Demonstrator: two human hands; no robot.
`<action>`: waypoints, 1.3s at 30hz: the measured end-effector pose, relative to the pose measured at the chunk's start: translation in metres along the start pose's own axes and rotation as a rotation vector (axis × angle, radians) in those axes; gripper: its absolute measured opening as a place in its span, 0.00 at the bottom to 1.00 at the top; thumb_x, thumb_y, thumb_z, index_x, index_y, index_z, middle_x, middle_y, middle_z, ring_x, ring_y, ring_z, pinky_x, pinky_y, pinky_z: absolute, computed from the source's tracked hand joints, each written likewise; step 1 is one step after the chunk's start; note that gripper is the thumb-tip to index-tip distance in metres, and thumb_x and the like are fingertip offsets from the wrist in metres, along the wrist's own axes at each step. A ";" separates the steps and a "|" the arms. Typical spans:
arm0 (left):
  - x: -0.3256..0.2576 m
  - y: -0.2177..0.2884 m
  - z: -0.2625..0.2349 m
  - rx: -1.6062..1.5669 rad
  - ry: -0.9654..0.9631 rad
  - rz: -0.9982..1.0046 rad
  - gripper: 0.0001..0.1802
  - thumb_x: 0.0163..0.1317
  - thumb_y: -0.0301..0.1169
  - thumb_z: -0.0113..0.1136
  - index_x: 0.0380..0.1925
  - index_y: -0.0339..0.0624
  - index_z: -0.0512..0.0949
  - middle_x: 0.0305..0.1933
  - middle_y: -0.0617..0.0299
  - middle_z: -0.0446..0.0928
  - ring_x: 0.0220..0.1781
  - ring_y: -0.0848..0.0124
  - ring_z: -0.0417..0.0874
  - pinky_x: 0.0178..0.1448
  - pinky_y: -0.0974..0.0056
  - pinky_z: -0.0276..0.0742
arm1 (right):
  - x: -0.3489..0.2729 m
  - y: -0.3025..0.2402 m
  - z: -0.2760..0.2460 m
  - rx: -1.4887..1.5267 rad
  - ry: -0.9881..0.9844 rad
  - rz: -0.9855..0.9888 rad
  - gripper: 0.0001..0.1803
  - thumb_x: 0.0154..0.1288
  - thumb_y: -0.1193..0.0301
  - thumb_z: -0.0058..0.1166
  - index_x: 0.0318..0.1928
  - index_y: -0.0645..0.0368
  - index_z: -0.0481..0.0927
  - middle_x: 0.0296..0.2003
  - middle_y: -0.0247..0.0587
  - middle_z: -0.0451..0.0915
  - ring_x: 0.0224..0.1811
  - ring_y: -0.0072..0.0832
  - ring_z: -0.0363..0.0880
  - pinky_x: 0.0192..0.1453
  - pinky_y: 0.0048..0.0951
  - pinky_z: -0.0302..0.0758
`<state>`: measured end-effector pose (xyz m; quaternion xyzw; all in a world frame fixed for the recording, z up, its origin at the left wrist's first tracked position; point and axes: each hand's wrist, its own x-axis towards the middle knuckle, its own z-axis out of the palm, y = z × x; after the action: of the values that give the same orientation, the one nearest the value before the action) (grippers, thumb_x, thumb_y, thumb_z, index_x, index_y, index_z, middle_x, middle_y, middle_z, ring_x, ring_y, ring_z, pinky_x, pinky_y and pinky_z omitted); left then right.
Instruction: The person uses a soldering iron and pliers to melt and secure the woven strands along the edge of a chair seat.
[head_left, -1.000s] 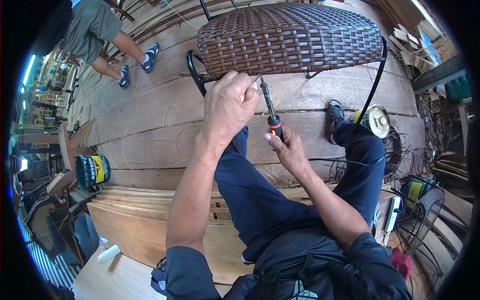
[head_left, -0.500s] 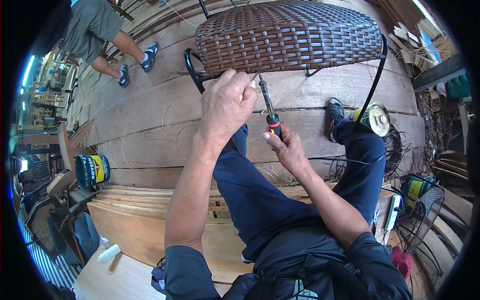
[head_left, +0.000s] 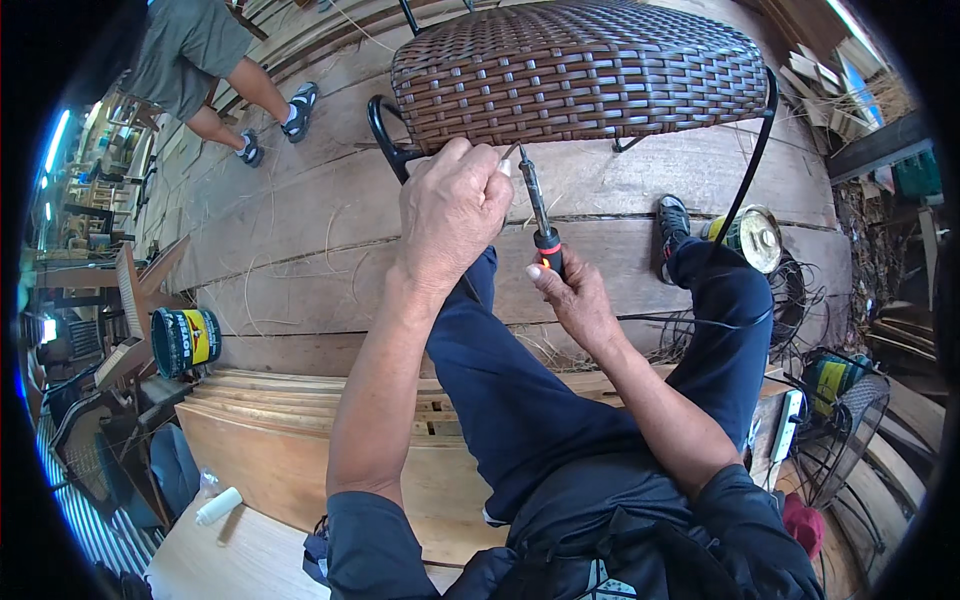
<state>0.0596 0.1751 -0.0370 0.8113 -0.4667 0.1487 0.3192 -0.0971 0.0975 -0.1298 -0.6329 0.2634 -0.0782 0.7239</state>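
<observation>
In my right hand [head_left: 578,292], fingers wrapped round its black and red handle, is a soldering iron [head_left: 538,205] pointing up and away from me. Its tip is close to the end of a thin brown strip [head_left: 512,152] that sticks out from my left hand [head_left: 455,205]. Whether tip and strip touch, I cannot tell. My left fingers are pinched together, mostly hidden behind the back of the hand, at the near lower edge of a brown woven wicker seat [head_left: 590,85]. The seat sits on a black metal frame [head_left: 752,165].
A cord [head_left: 650,318] runs right from the iron across my leg. Paint buckets stand left [head_left: 185,342] and right [head_left: 748,240]. Stacked boards [head_left: 300,440] lie below me. Another person's legs [head_left: 255,88] are at the far left; a fan [head_left: 850,425] and power strip [head_left: 787,425] are at right.
My left hand has shifted very slightly left. The soldering iron and my right hand stay almost in place, and both hands keep their hold.
</observation>
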 end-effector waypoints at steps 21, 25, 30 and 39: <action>0.008 -0.006 -0.013 0.338 0.038 0.370 0.09 0.52 0.28 0.63 0.34 0.45 0.77 0.31 0.65 0.73 0.32 0.68 0.78 0.41 0.61 0.70 | -0.002 0.000 0.002 0.022 -0.023 -0.020 0.12 0.67 0.65 0.60 0.39 0.60 0.75 0.21 0.25 0.67 0.23 0.16 0.62 0.27 0.23 0.63; 0.007 -0.006 -0.014 0.284 0.059 0.329 0.09 0.51 0.27 0.63 0.33 0.45 0.77 0.29 0.64 0.73 0.32 0.67 0.79 0.40 0.62 0.70 | -0.002 0.001 0.002 0.009 -0.021 -0.002 0.12 0.67 0.65 0.59 0.39 0.60 0.75 0.21 0.25 0.66 0.24 0.16 0.62 0.27 0.23 0.63; 0.005 -0.003 -0.014 0.215 0.037 0.219 0.08 0.52 0.26 0.64 0.33 0.46 0.77 0.28 0.63 0.74 0.32 0.64 0.79 0.36 0.60 0.73 | -0.002 0.000 0.001 0.016 -0.032 0.000 0.11 0.67 0.66 0.59 0.38 0.60 0.74 0.22 0.25 0.66 0.24 0.16 0.61 0.28 0.23 0.62; 0.004 -0.002 -0.010 0.133 0.046 0.114 0.06 0.53 0.26 0.63 0.31 0.44 0.76 0.28 0.59 0.74 0.32 0.60 0.80 0.35 0.57 0.75 | -0.001 0.002 0.000 0.038 -0.035 0.008 0.11 0.67 0.66 0.59 0.38 0.60 0.73 0.22 0.25 0.66 0.25 0.16 0.61 0.28 0.22 0.62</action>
<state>0.0640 0.1792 -0.0281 0.7993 -0.4937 0.2157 0.2661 -0.0983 0.0987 -0.1314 -0.6190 0.2518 -0.0692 0.7407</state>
